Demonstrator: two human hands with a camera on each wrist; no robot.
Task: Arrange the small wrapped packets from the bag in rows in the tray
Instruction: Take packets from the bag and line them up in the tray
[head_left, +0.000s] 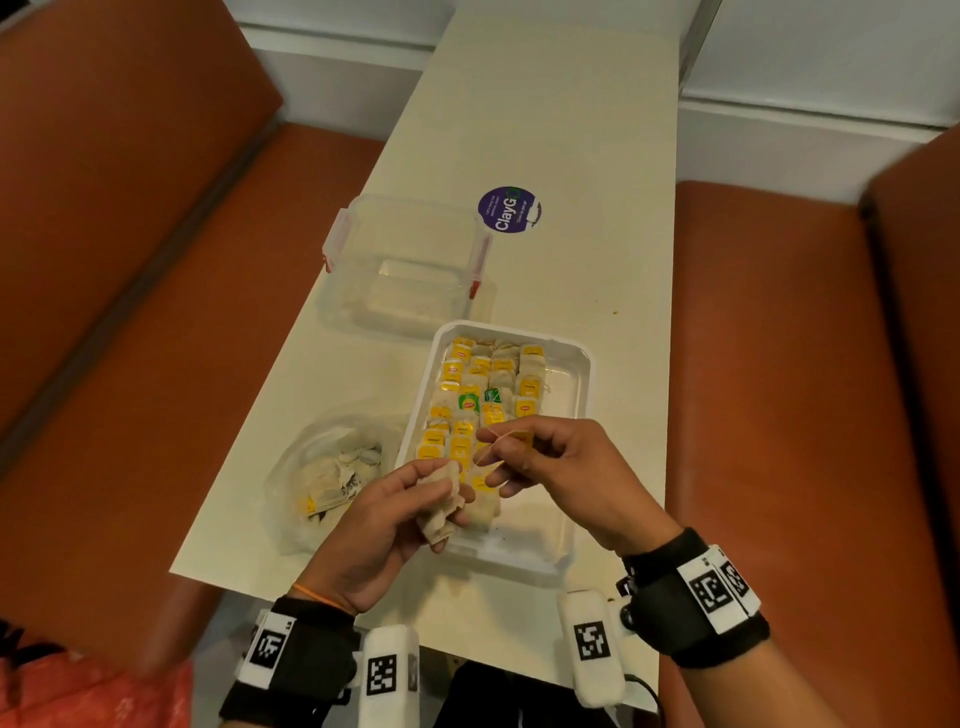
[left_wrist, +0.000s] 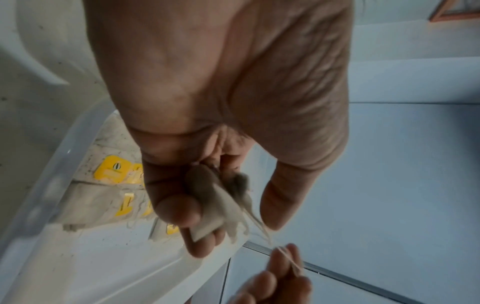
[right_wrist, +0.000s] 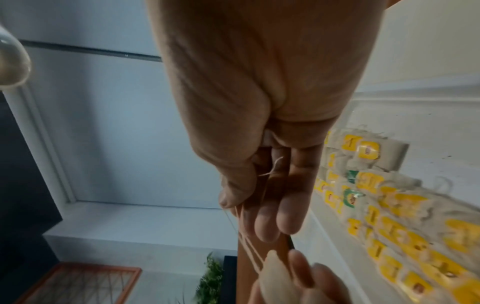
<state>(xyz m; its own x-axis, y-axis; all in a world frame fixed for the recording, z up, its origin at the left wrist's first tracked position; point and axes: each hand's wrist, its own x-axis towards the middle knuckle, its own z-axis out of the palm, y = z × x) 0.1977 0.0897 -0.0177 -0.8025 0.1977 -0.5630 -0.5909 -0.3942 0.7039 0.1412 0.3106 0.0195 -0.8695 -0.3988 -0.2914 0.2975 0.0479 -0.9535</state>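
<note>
Left hand (head_left: 387, 512) is gripping a small clump of packets (head_left: 441, 501), thumb and fingers curled round the paper; the left wrist view shows more than one packet bunched in that grip. Right hand (head_left: 540, 467) is pinching the strings (head_left: 488, 452) and a yellow tag (head_left: 521, 439) between thumb and fingers, and the strings are running taut between the two hands. Both hands are hovering over the near end of the tray (head_left: 576, 364).

Step in hand, as judged: untangling one packet from the clump before laying it down. To do it well: be pulling along the string, gently, since thin paper and thread likely tear or knot under a jerk; be easing the left grip so a single packet slides free.

Tray is holding packets in rows (head_left: 483, 395), tags up, filled from the far end to about the hands; the near end looks open, so the next packet belongs there, tag up, square to its row.

Bag (head_left: 322, 478) is lying just left of the tray on the table (head_left: 545, 130), more packets inside. A clear box (head_left: 405, 260) is standing beyond.
</note>
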